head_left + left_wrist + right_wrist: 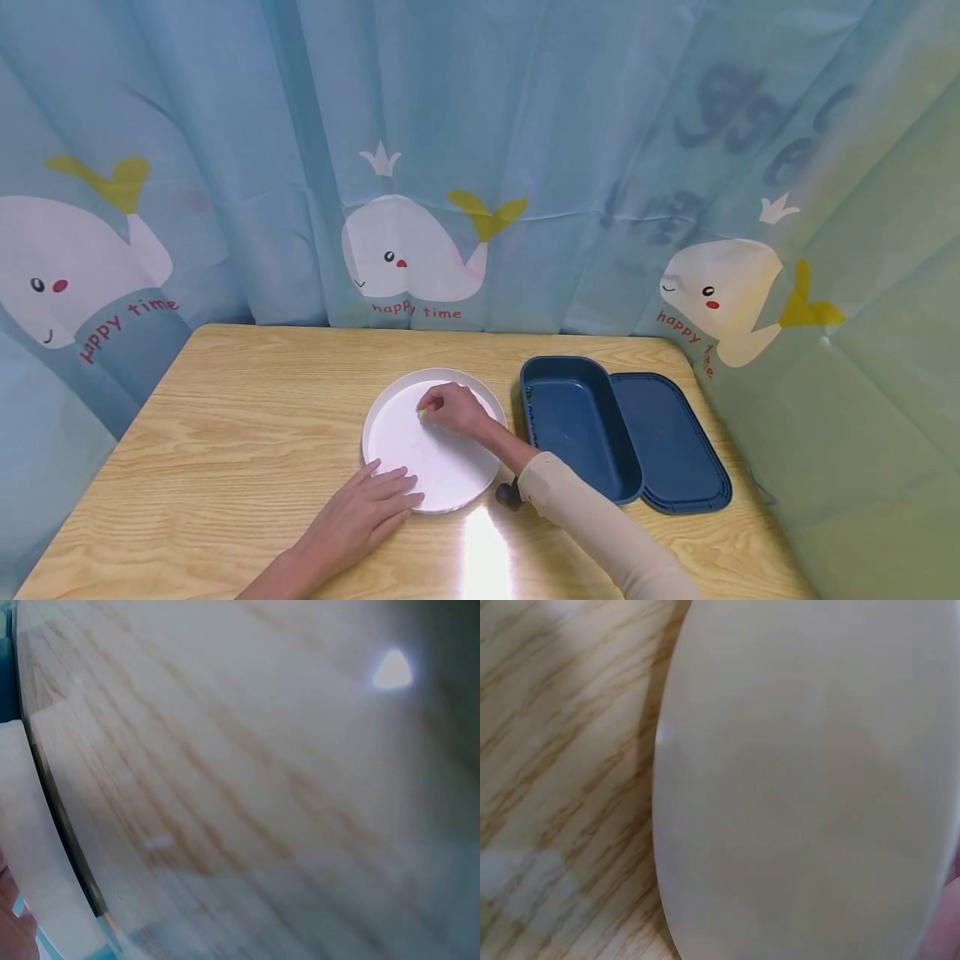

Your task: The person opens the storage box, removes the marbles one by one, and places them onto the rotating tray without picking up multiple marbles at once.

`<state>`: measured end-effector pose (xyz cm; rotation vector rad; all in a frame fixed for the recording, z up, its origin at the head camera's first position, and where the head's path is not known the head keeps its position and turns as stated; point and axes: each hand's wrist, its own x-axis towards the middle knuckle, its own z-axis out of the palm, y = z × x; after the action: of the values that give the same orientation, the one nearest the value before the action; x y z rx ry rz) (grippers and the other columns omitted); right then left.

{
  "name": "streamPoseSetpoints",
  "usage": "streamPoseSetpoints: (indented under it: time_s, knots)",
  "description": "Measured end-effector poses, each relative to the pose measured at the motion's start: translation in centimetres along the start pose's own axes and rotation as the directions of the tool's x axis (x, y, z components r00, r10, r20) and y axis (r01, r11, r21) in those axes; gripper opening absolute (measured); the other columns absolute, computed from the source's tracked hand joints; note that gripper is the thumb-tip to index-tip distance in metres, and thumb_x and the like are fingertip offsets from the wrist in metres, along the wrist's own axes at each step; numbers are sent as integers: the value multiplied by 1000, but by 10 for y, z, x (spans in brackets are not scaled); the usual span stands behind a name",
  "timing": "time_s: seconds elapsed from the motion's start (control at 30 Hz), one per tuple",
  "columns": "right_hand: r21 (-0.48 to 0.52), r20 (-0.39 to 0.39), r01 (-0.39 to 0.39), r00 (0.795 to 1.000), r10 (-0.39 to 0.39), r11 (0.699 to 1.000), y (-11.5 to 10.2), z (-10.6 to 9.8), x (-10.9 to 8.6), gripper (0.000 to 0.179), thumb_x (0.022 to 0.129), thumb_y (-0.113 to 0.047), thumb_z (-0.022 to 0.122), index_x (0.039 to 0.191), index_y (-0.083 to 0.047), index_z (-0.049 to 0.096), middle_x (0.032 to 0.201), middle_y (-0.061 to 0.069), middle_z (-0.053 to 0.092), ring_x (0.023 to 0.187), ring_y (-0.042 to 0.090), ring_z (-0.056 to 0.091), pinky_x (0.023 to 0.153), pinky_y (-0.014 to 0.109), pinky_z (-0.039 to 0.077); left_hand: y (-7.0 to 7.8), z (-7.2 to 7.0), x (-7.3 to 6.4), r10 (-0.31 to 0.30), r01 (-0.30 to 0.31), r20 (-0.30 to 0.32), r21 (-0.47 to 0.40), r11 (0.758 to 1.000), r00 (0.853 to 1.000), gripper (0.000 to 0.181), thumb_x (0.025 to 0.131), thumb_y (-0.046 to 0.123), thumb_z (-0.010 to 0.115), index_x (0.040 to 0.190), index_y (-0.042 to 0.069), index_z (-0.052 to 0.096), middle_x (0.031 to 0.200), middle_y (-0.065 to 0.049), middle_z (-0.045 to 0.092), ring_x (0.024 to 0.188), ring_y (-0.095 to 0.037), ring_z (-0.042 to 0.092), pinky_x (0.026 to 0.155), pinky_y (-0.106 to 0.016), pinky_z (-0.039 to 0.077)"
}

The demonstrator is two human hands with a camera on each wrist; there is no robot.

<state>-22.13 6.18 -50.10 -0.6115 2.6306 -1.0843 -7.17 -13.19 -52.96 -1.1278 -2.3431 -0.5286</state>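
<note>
— What is held by the right hand [455,408]?
— A small green piece [420,412] is pinched between its fingertips, over the far part of the white round tray [427,467]. Whether the tray's surface is touched by the piece cannot be told.
— And the left hand [363,504]?
— Nothing is seen to be gripped by it; its fingers are extended and laid across the tray's near left rim.
— What is placed to the right?
— A blue box [573,417] is set just beside the tray, and its matching blue lid [671,442] is laid flat against the box's right side, all supported by the wooden table [262,433].
</note>
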Motion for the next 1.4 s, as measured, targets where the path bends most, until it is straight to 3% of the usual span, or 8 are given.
streamPoseSetpoints:
  time_s: [0.83, 1.23, 1.4]
  knots:
    - [55, 36, -31, 999, 29, 998, -1, -5, -1, 11, 83, -8, 80, 93, -10, 75, 74, -9, 61, 69, 4, 54, 61, 17, 44, 1, -3, 2, -2, 2, 26, 3, 1000, 1000, 40, 109, 34, 39, 112, 18, 75, 119, -2, 71, 114, -22, 64, 102, -51, 39]
    - [132, 32, -29, 999, 25, 991, -10, -31, -4, 18, 87, -12, 77, 103, -4, 75, 83, -3, 63, 81, 11, 60, 66, 21, 49, 0, -4, 3, 12, -12, 33, 8, 1000, 999, 35, 108, 32, 44, 113, 17, 75, 119, -3, 71, 114, -23, 64, 101, -53, 40]
    - [199, 15, -31, 999, 28, 980, -12, -48, -8, 22, 88, -12, 76, 108, -2, 73, 88, 0, 65, 86, 16, 63, 72, 25, 53, 1, -4, 3, 8, -8, 41, 8, 1000, 999, 28, 104, 29, 51, 113, 18, 75, 119, -2, 71, 114, -23, 64, 101, -53, 40]
